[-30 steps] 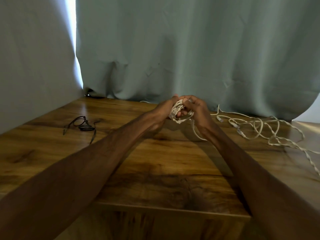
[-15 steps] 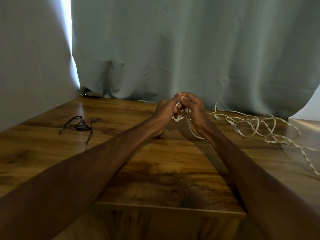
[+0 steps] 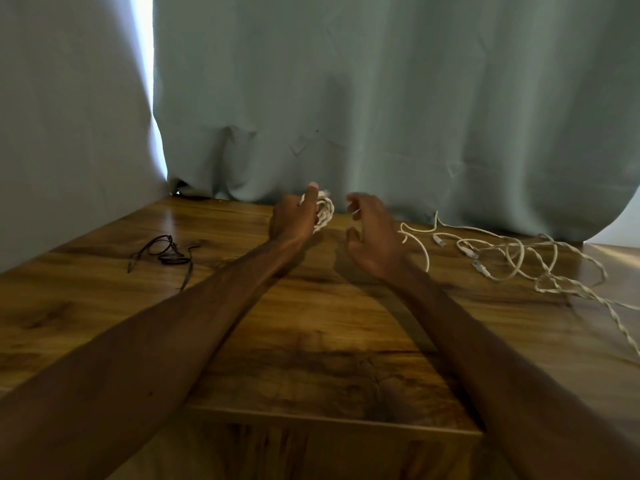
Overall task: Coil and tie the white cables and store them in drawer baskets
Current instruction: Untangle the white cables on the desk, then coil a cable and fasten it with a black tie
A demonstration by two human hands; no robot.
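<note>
Head view, looking down along both bare forearms over a wooden table.

Left hand: raised above the far part of the table, back of the hand toward the camera. Its fingers are wrapped round a small coil of white twisted cable. One digit sticks up along the coil's near side, pale nail at the top. The coil bulges out on the hand's right side, and its far side is hidden by the hand.

Right hand: just right of the coil, with a clear gap between them. The fingers are loosely curled and spread, the thumb is apart from them below, and nothing sits in the palm. The hand is motion-blurred. A pale speck at the fingertips could be nail or cable; I cannot tell which.

Loose cables: white, lying uncoiled in overlapping loops on the right part of the table, near the curtain. Several small connectors show among the loops. One end lies just beside the right hand's outer edge, and a strand passes behind the right wrist. Another twisted strand runs off toward the right edge of the frame.

Dark cord: thin and tangled, on the left part of the table, well apart from both hands.

The grey-green curtain hangs down to the table's far edge. Bright light shows through a slit at upper left.
</note>
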